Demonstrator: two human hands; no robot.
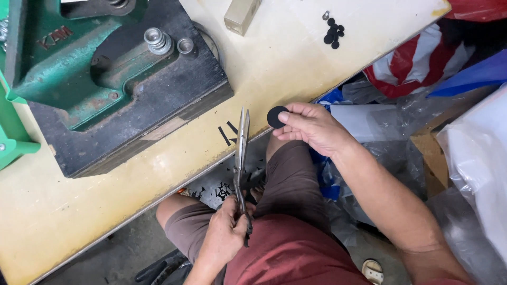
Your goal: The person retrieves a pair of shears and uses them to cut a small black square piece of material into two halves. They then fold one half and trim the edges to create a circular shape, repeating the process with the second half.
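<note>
Head camera, looking down: the right hand [311,126] pinches a flat black disc [275,116] between thumb and fingertips, right at the near edge of the cream worktop [274,63]. The left hand [224,237] is clenched round the handles of long steel shears [242,153], blades upright and nearly closed. By my reading, cutting is well along: a cluster of small black discs [334,32] sits near the far right corner, thin black offcut strips [228,132] by the near edge. Worn green cast-iron press [79,58] on a dark block, left.
</note>
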